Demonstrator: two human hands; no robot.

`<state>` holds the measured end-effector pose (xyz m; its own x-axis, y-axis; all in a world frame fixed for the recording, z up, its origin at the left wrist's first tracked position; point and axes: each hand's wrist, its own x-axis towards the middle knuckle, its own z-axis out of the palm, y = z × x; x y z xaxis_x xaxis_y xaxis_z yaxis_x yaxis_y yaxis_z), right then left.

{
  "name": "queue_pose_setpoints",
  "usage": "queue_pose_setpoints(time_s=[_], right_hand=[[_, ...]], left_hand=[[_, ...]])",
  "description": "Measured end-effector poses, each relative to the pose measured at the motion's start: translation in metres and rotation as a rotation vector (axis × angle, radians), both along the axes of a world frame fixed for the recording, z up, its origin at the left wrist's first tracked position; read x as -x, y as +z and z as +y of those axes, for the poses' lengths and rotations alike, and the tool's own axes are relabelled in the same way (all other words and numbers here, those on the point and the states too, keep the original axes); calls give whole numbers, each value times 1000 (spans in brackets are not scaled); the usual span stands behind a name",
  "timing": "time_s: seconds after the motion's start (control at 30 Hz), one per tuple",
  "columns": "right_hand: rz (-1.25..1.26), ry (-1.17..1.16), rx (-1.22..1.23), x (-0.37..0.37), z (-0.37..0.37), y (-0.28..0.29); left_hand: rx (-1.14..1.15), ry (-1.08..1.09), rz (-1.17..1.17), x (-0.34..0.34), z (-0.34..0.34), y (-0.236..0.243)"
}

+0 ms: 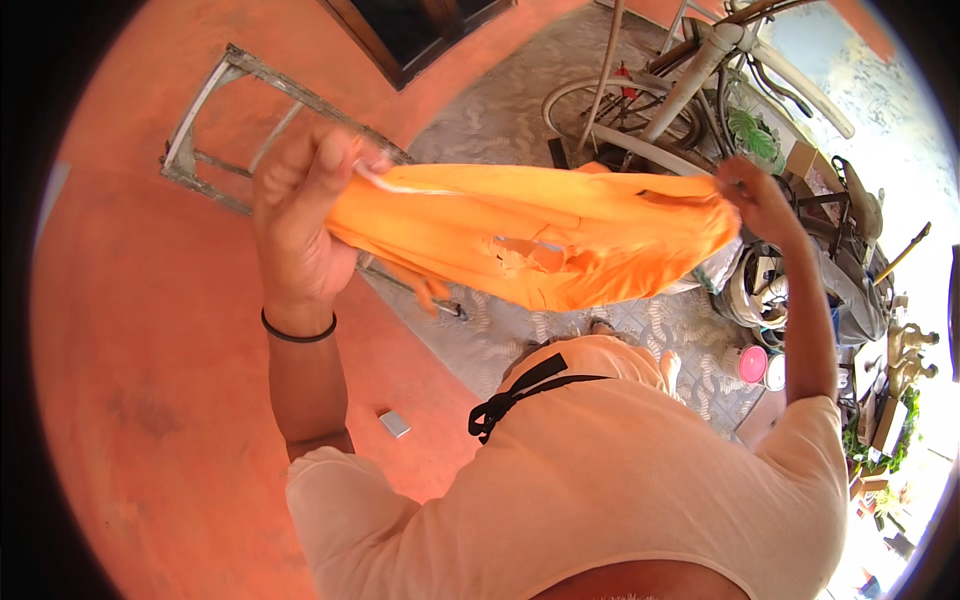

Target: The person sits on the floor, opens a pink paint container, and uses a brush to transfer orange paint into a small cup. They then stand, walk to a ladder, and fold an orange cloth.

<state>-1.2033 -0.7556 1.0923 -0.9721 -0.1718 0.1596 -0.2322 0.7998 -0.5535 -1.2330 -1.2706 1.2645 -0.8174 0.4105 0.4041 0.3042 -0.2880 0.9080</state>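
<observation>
An orange cloth garment is stretched out in front of me at chest height. My left hand grips its left end, where a white edge strip shows. My right hand pinches its right end. The cloth sags in the middle and has a bunched fold there. A dark band sits on my left wrist. My pale T-shirt and a black strap fill the lower part of the view.
An orange wall is at the left with a grey metal frame leaning on it. A bicycle stands on the patterned tile floor ahead. Paint cans and clutter lie at the right.
</observation>
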Motion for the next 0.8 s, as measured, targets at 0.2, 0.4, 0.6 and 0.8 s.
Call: queue_pose_setpoints(time_s=[0.2, 0.4, 0.6, 0.8], right_hand=[[-423, 597, 643, 26, -196, 8], [-509, 642, 946, 39, -223, -32], [-414, 593, 917, 39, -183, 56], [-95, 684, 560, 38, -188, 141]], left_hand=[[207, -128, 190, -4, 46, 46], [431, 151, 255, -22, 3, 63], [884, 539, 69, -40, -65, 36], [824, 155, 85, -6, -75, -61]])
